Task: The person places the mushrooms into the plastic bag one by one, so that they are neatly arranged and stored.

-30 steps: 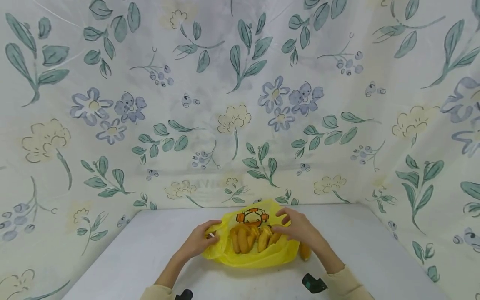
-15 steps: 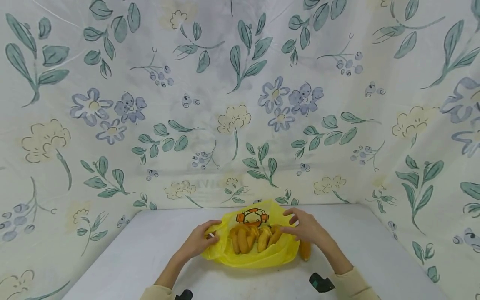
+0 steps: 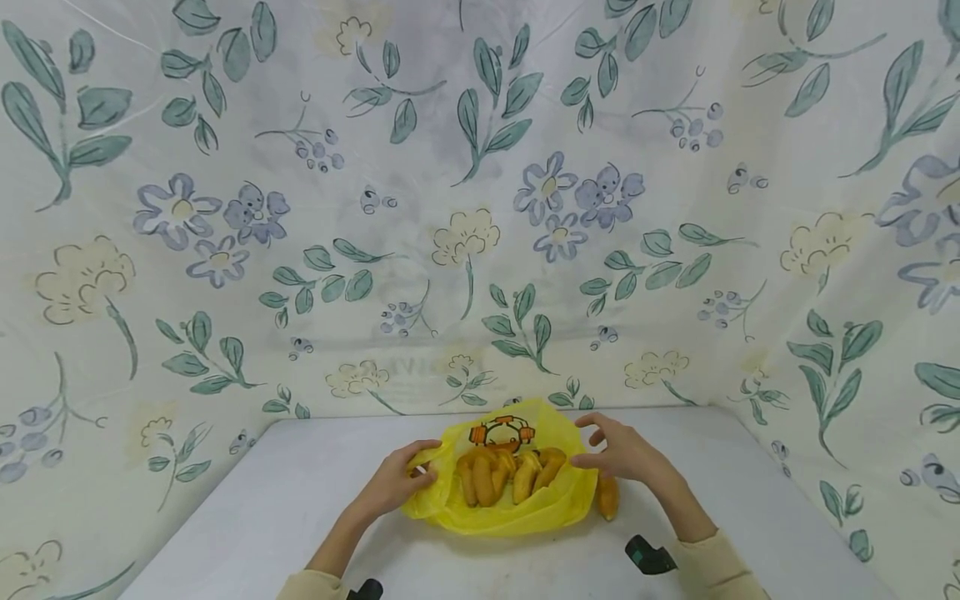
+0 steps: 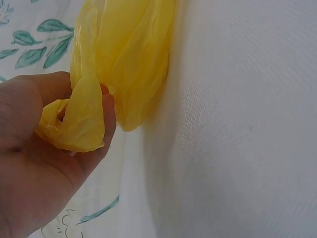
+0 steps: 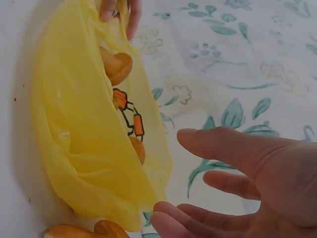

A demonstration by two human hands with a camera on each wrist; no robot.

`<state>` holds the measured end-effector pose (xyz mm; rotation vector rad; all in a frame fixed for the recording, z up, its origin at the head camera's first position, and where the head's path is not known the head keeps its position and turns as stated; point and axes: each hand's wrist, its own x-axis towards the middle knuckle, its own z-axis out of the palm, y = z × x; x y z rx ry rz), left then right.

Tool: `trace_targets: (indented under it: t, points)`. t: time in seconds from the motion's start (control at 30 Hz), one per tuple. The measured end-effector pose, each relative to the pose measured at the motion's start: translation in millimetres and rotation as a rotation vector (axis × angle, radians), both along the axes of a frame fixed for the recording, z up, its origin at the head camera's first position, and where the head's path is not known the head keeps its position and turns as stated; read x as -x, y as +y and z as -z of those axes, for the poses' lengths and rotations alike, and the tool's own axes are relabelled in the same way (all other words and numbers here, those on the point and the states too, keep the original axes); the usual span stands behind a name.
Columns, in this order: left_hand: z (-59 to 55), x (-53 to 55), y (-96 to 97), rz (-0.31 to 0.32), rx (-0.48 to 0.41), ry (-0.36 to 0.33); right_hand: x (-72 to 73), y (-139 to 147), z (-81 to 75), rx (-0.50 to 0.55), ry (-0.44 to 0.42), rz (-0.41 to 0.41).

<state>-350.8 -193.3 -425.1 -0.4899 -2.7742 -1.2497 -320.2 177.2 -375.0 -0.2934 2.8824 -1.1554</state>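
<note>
A yellow plastic bag (image 3: 517, 521) with a cartoon print lies with its mouth spread wide. Several small bananas (image 3: 483, 477) sit inside it. My left hand (image 3: 396, 482) pinches the bag's left edge; in the left wrist view, thin yellow plastic (image 4: 86, 116) is bunched between thumb and fingers. At the bag's right rim, my right hand (image 3: 628, 452) has its thumb and fingers spread, with nothing between them. One more banana (image 3: 608, 497) rests on the table outside the bag, below the right hand. The right wrist view shows part of this outside banana (image 5: 84, 231) at its bottom edge.
The white table (image 3: 300, 492) runs back to a floral-patterned curtain (image 3: 480, 250) that hangs behind and on both sides. Black wrist devices (image 3: 649, 556) show near both cream sleeves (image 3: 720, 567).
My right hand has drawn back to the right, from over the bananas to the bag's rim, uncovering the rightmost banana in the bag. The left hand keeps its hold on the bag.
</note>
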Motion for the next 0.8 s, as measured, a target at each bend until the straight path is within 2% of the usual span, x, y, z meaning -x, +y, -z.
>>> trace_targets:
  t: [0.23, 0.47, 0.6, 0.8]
  points:
    - [1.4, 1.7, 1.1, -0.016, -0.006, -0.002, 2.6, 6.0, 3.3, -0.008, -0.028, -0.007]
    - [1.5, 1.6, 0.1, 0.003, -0.004, 0.010, 3.3, 9.4, 4.8, -0.035, -0.054, 0.011]
    - [1.6, 0.8, 1.2, -0.006, -0.014, -0.002, 3.4, 12.7, 4.6, -0.049, -0.073, 0.012]
    - [0.8, -1.1, 0.3, 0.013, -0.012, 0.026, 5.0, 17.5, 5.5, -0.056, -0.099, 0.016]
